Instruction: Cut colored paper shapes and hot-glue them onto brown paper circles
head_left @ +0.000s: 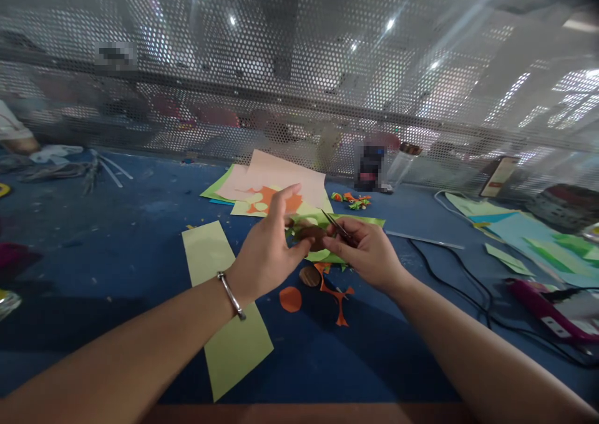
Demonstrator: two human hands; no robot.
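Note:
My left hand (269, 240), a silver bangle at its wrist, pinches a brown round disc (314, 236) between thumb and fingers; its index finger points up. Closed around a slim dark pointed tool (337, 227), tweezers or small scissors, is my right hand (369, 249), whose thumb reaches the disc's right edge. Bright green paper (369, 222) lies below both hands. Nearer me are a second brown disc (309, 276), an orange paper circle (291, 299) and cut orange scraps (340, 296). Under my left wrist runs a pale green paper strip (241, 340).
Paper sheets (285, 171) and orange-green scraps (358, 200) lie by the perforated metal screen (262, 55). A clear bottle (401, 167) stands there. On the right are a metal ruler (423, 240), black cable (468, 293), magenta device (545, 311) and coloured papers (528, 233). Another person's arm (19, 137) shows far left.

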